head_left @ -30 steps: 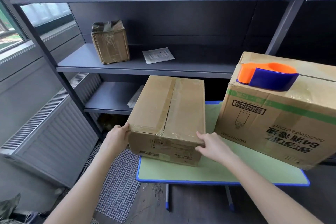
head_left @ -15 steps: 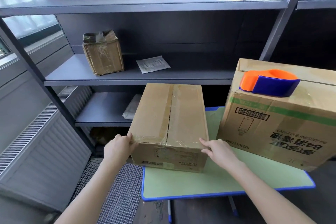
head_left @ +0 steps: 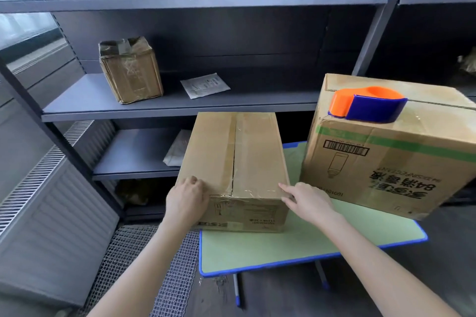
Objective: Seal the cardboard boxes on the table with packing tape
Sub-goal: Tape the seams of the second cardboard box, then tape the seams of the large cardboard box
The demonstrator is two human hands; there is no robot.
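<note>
My left hand [head_left: 186,202] grips one small box [head_left: 231,152], right hand [head_left: 307,201] flat against it; rightward, a second box [head_left: 386,175] bears one tape dispenser [head_left: 371,104].

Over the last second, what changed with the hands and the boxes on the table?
The left hand crept from the left side of the small box up onto its near-left top corner, fingers now curled over the edge. The right hand stayed with straight fingers against the near-right corner. The small box, the large box, the tape dispenser on it and the table kept their places.
</note>
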